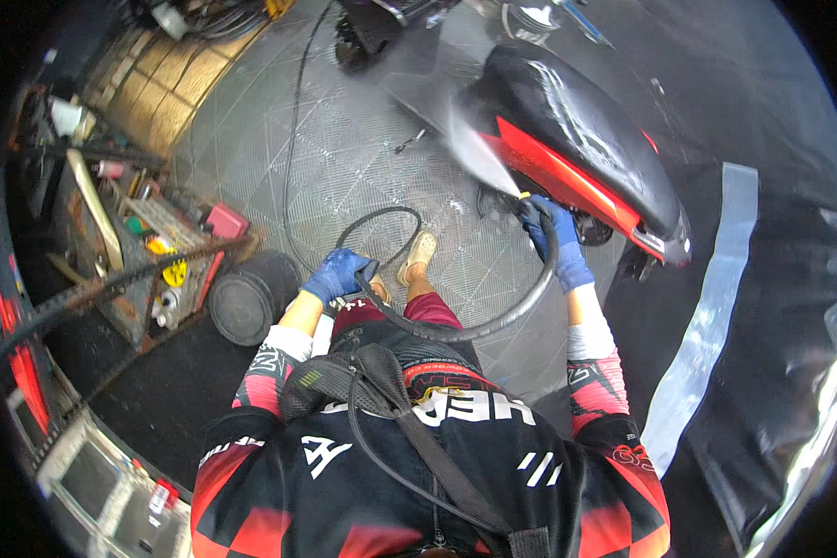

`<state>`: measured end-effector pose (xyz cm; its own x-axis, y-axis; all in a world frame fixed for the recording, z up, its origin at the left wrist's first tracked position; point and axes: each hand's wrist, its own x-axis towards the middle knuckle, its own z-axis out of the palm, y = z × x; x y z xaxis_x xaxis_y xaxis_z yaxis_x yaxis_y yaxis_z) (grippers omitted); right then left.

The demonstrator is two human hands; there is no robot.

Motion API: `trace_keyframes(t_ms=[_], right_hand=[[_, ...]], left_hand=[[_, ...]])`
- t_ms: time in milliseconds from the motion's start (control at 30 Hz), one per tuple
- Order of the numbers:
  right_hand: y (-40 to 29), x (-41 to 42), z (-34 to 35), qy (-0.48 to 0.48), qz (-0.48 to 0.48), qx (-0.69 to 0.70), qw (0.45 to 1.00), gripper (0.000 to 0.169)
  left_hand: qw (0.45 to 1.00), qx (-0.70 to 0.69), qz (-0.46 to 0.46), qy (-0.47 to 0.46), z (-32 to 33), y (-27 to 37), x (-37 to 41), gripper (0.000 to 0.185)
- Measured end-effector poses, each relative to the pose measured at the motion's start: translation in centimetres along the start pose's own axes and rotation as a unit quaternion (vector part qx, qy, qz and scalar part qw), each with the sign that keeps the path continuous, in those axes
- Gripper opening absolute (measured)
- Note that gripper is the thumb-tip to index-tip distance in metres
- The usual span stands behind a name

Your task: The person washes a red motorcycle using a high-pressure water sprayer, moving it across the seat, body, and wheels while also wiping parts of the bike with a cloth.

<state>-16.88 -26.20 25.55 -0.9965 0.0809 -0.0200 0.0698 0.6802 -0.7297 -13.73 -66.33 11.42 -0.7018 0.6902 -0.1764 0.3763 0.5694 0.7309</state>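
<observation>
My right hand (556, 234), in a blue glove, is closed around a pressure-washer spray gun, mostly hidden by the fingers, with a yellow nozzle (524, 196) showing. A white fan of water (476, 150) leaves it towards the upper left, along the motorcycle's side. The motorcycle (600, 143) has a wet black seat and a red side panel (565, 183); spray mist blurs its front part. My left hand (340, 273), also gloved, grips the black hose (474, 331), which sags in a curve between both hands in front of my waist.
Hose loops on the wet patterned floor (251, 150) by my clog (418, 254). At left stand a black bin (240, 307) and a rusty rack (132, 279) with bottles. A black sheet (767, 307) with a pale strip (711, 307) hangs at right. A bucket (529, 24) stands beyond the motorcycle.
</observation>
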Motion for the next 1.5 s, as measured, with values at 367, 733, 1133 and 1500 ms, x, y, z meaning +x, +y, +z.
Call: trace_keyframes(t_ms=[367,733,1133,1500], right_hand=[[-3.7,-7.9,-4.3,0.13,0.02,0.0,0.991,0.011],[-1.2,-18.1,-11.5,0.213,0.02,0.025,0.976,0.008],[7.5,-32.6,-18.2,0.3,0.104,0.111,0.942,0.017],[13.4,-44.6,-22.9,0.336,0.099,0.165,0.922,0.013]], left_hand=[[0.992,0.044,0.099,-0.068,2.0,4.0,5.6,0.019],[0.961,0.125,0.116,-0.218,7.6,13.0,10.7,0.021],[0.908,0.22,0.215,-0.285,17.1,25.1,12.7,0.018],[0.832,0.233,0.332,-0.378,27.1,37.0,15.4,0.025]])
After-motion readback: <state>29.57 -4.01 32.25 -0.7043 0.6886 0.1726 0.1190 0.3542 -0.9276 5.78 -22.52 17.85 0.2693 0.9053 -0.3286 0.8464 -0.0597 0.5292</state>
